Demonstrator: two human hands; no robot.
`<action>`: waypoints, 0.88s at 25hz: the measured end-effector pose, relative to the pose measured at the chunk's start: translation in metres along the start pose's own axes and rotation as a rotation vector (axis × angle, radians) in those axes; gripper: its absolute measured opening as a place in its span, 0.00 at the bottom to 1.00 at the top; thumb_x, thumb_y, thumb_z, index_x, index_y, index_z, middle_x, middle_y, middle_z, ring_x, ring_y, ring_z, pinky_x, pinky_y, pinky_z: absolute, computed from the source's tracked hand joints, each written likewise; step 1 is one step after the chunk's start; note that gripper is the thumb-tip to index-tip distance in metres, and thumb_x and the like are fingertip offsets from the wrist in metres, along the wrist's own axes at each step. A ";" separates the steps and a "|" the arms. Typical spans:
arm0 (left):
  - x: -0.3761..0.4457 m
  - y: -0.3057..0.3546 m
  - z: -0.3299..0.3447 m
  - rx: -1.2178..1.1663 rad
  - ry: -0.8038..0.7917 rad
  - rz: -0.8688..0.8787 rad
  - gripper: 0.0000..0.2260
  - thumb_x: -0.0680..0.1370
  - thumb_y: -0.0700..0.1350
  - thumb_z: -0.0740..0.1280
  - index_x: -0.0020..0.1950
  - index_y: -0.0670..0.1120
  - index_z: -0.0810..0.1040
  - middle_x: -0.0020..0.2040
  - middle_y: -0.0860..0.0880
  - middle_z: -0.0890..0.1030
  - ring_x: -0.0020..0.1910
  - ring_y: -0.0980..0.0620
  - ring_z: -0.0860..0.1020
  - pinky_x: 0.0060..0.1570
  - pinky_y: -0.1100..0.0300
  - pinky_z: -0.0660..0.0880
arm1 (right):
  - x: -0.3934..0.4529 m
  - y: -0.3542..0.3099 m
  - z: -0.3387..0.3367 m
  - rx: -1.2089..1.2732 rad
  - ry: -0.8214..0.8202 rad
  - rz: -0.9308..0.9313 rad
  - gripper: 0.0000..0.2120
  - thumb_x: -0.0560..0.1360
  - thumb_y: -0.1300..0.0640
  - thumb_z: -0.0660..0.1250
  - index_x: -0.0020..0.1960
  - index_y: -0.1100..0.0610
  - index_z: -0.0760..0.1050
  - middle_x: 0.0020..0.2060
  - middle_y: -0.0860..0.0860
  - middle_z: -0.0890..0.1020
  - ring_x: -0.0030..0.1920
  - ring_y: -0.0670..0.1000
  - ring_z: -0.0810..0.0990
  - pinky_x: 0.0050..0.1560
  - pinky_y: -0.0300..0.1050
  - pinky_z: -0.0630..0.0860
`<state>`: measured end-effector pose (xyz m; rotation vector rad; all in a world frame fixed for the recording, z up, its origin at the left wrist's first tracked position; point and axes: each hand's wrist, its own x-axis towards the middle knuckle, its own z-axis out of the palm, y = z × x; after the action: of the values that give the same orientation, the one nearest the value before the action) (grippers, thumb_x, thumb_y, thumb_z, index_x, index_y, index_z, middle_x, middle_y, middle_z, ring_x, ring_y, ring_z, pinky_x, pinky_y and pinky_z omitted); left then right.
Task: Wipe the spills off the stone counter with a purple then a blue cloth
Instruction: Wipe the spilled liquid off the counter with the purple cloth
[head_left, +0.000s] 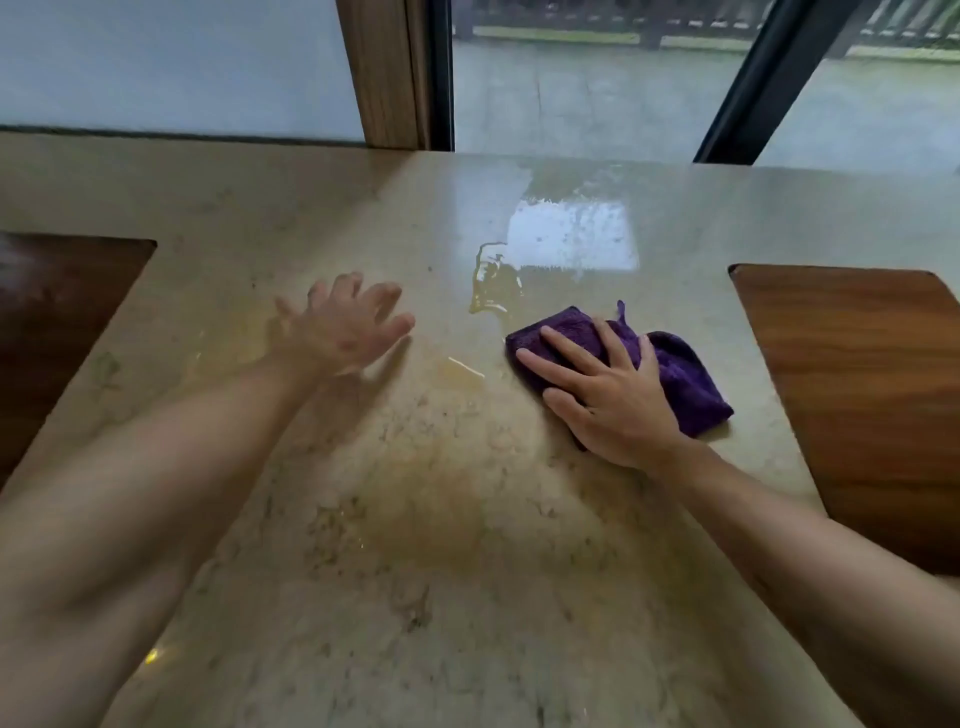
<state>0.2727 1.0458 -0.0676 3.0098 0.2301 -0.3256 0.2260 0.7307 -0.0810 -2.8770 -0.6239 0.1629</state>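
Note:
A folded purple cloth (691, 379) lies on the beige stone counter (467, 597), right of centre. My right hand (602, 395) presses flat on the cloth with straight, spread fingers. A yellowish liquid spill (493, 291) pools just beyond the cloth's left corner, and a thinner wet streak (462, 369) lies to the cloth's left. My left hand (343, 327), blurred, hovers over the counter left of the spill, fingers spread and holding nothing. No blue cloth is in view.
A wooden surface (872, 395) sits lower at the counter's right edge, and a darker wooden one (57, 312) at the left. A window (597, 93) and a wooden post (384, 73) stand behind the counter's far edge. A wet sheen (571, 239) reflects light near the back.

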 end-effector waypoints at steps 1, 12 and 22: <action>-0.015 -0.004 0.002 -0.021 -0.007 0.029 0.27 0.76 0.71 0.51 0.75 0.66 0.61 0.80 0.49 0.58 0.78 0.40 0.58 0.71 0.26 0.52 | -0.031 -0.012 0.005 -0.011 0.008 0.013 0.22 0.79 0.36 0.40 0.73 0.23 0.47 0.78 0.33 0.51 0.81 0.56 0.43 0.73 0.73 0.40; -0.136 -0.053 0.033 0.033 -0.061 0.246 0.23 0.80 0.65 0.55 0.75 0.63 0.61 0.80 0.51 0.55 0.79 0.44 0.55 0.70 0.32 0.56 | -0.329 -0.141 0.060 -0.064 0.062 0.168 0.24 0.81 0.41 0.51 0.77 0.34 0.57 0.78 0.40 0.60 0.80 0.58 0.52 0.72 0.74 0.52; -0.115 -0.080 0.035 0.158 -0.060 0.369 0.27 0.76 0.74 0.47 0.75 0.71 0.53 0.82 0.56 0.48 0.80 0.45 0.47 0.73 0.31 0.44 | -0.280 -0.264 0.091 0.050 0.125 0.692 0.25 0.82 0.43 0.46 0.78 0.41 0.62 0.78 0.45 0.64 0.78 0.64 0.58 0.67 0.82 0.49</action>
<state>0.1419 1.1038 -0.0836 3.1006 -0.3696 -0.4121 -0.1460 0.8644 -0.0958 -2.8941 0.4082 0.0881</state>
